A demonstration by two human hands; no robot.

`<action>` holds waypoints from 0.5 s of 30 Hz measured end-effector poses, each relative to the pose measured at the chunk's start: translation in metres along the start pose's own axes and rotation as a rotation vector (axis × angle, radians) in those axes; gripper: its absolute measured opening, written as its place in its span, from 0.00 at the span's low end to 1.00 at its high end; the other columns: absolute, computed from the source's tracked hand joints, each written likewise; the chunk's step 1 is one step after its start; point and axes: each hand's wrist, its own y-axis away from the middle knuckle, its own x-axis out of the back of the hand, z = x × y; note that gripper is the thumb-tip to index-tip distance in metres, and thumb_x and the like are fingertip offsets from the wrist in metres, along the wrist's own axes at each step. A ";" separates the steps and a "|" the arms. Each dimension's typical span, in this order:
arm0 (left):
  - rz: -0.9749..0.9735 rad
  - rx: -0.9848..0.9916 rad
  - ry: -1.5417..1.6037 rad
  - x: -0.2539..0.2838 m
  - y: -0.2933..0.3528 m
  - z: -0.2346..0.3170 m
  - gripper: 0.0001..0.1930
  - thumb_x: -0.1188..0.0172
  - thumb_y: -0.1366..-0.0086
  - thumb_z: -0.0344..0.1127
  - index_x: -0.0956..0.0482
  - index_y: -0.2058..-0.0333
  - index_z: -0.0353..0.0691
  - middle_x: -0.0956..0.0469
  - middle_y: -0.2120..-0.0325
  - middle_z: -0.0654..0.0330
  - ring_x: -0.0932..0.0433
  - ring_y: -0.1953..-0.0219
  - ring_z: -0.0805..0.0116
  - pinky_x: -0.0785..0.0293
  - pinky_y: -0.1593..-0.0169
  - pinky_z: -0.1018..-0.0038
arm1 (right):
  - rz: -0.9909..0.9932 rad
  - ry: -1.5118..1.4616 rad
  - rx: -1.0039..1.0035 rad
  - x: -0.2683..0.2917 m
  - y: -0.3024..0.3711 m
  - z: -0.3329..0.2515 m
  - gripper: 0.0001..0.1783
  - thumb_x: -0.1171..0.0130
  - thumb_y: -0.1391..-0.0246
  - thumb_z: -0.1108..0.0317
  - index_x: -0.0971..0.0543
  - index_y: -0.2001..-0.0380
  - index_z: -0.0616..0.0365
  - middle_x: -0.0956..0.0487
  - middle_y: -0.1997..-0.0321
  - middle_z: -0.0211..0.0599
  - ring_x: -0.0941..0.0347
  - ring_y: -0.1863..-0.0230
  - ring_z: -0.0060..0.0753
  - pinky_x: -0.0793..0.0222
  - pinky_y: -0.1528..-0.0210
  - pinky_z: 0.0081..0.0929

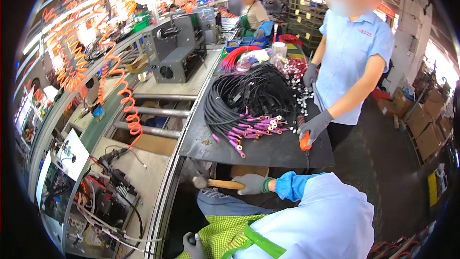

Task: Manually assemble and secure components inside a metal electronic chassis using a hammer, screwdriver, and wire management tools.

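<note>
My right hand (252, 183), in a grey glove with a green cuff and a blue oversleeve, is wrapped round the wooden handle of a hammer (224, 183). The hammer's grey head points left, over my jeans and just off the near edge of the black-topped table (249, 157). Low in the picture, my left hand (193, 246) is also gloved in grey and sits beside my yellow-green checked apron (220, 235). Its fingers are curled, with a small dark patch among them that I cannot make out. On the table lies a bundle of black cables (225, 100) with purple-sleeved ring terminals (254, 127).
Across the table a person in a light blue shirt (357, 43) holds an orange-handled tool (305, 141) in a gloved hand. A roller conveyor (151, 111) runs along my left, with a dark metal housing (175, 52) farther up. Orange coiled hoses (127, 100) hang there.
</note>
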 end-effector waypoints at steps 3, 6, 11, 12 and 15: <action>-0.019 0.031 -0.023 0.007 0.006 0.002 0.20 0.38 0.40 0.46 0.24 0.55 0.38 0.21 0.64 0.56 0.25 0.65 0.63 0.28 0.56 0.72 | 0.059 0.017 -0.188 -0.057 0.012 0.040 0.27 0.42 0.53 0.54 0.31 0.51 0.57 0.22 0.64 0.51 0.23 0.62 0.51 0.30 0.58 0.45; -0.004 -0.060 0.131 0.013 0.003 0.023 0.15 0.37 0.43 0.33 0.27 0.60 0.33 0.25 0.65 0.57 0.27 0.61 0.66 0.31 0.54 0.72 | -0.049 -0.289 -0.520 -0.086 0.001 0.067 0.25 0.42 0.51 0.59 0.33 0.53 0.61 0.23 0.76 0.42 0.25 0.78 0.35 0.29 0.76 0.33; -0.005 0.009 0.109 0.045 0.001 0.092 0.14 0.38 0.44 0.28 0.27 0.59 0.32 0.24 0.63 0.52 0.25 0.59 0.60 0.30 0.53 0.70 | -0.162 -0.072 -0.399 -0.110 -0.046 0.131 0.18 0.40 0.48 0.61 0.31 0.61 0.60 0.24 0.79 0.40 0.26 0.81 0.34 0.32 0.84 0.33; 0.008 -0.018 0.019 0.054 0.000 0.097 0.14 0.37 0.45 0.28 0.26 0.59 0.33 0.23 0.64 0.52 0.24 0.60 0.59 0.29 0.54 0.69 | -0.128 -0.133 -0.492 -0.093 -0.057 0.100 0.23 0.38 0.52 0.56 0.27 0.59 0.63 0.20 0.74 0.48 0.21 0.74 0.42 0.26 0.71 0.42; 0.085 -0.106 -0.273 0.081 -0.002 0.104 0.16 0.35 0.46 0.33 0.25 0.60 0.35 0.23 0.67 0.52 0.24 0.63 0.53 0.28 0.57 0.67 | -0.136 -0.165 -0.518 -0.083 -0.100 0.061 0.24 0.41 0.50 0.58 0.32 0.55 0.63 0.20 0.69 0.50 0.20 0.72 0.41 0.25 0.73 0.39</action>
